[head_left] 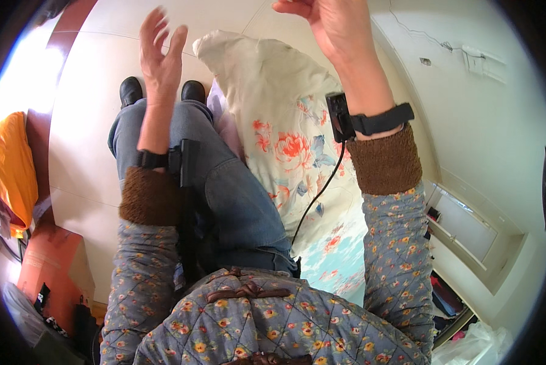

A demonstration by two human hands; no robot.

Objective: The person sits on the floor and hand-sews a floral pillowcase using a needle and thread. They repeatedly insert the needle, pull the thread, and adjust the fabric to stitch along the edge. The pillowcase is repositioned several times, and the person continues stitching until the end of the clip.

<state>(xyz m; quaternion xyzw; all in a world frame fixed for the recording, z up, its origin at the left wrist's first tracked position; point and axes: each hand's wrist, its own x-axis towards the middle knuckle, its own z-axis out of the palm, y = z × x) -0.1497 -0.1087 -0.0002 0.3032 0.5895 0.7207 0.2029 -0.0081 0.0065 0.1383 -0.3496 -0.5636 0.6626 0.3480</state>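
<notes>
My left hand (161, 64) is raised above the floor beyond my knees, its fingers spread and nothing in them. Higher up, at the top edge, my right hand (340, 27) reaches past the cloth; its visible fingers stretch leftward, partly cut off, and hold nothing I can see. Between and below the hands lies a floral cloth (291, 131), cream with red and blue flowers, wrinkled and ending in a loose corner at the far left. Neither hand appears to touch it. A pale lilac cloth (224, 121) shows under its left side.
Dark straps with black devices (341, 117) circle both wrists, and a black cable (318, 198) hangs from the right one. On the left are an orange bag (10, 173) and an orange-red box (54, 261). A pale wall (479, 109) rises at the right, above a white plastic bag (476, 344).
</notes>
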